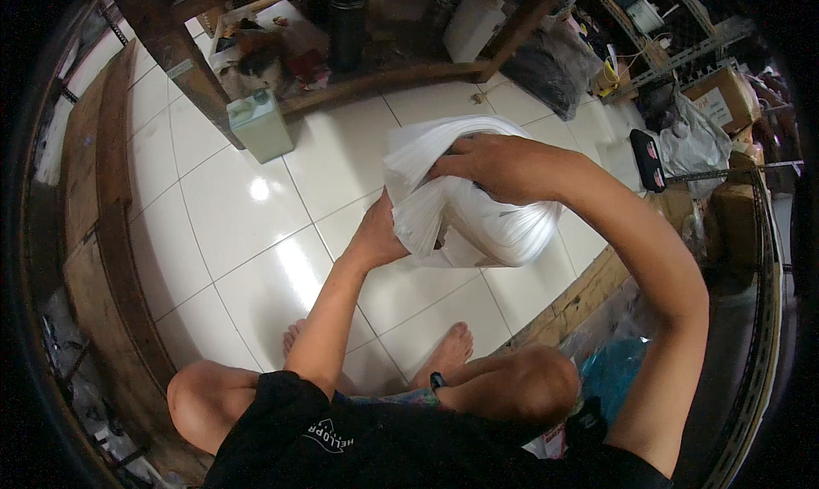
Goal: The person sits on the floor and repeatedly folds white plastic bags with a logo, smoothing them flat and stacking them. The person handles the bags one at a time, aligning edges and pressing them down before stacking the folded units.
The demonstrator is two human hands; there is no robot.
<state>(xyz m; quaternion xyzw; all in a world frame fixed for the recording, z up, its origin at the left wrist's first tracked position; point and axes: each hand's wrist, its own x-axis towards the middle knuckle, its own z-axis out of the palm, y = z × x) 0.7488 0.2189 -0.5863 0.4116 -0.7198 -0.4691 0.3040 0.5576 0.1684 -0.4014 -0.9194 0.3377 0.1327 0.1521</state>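
Observation:
I hold a thick, folded bundle of thin white sheets (516, 229) above the tiled floor, in front of my knees. Whether the sheets are plastic or foam I cannot tell. At the bundle's near left side, my left hand (380, 233) is closed on its edge, with the fingertips hidden behind the layers. My right hand (499, 165) lies over the top from the right, its fingers curled into the fold. The layers stand apart around a gap in the middle.
A pale green jerrycan (260, 127) stands by the leg of a wooden bench (384, 92). Dark plastic bags (546, 67) lie at the far right. Metal shelving with boxes (725, 97) runs along the right, near a black case (647, 161). Wooden boards (90, 208) line the left.

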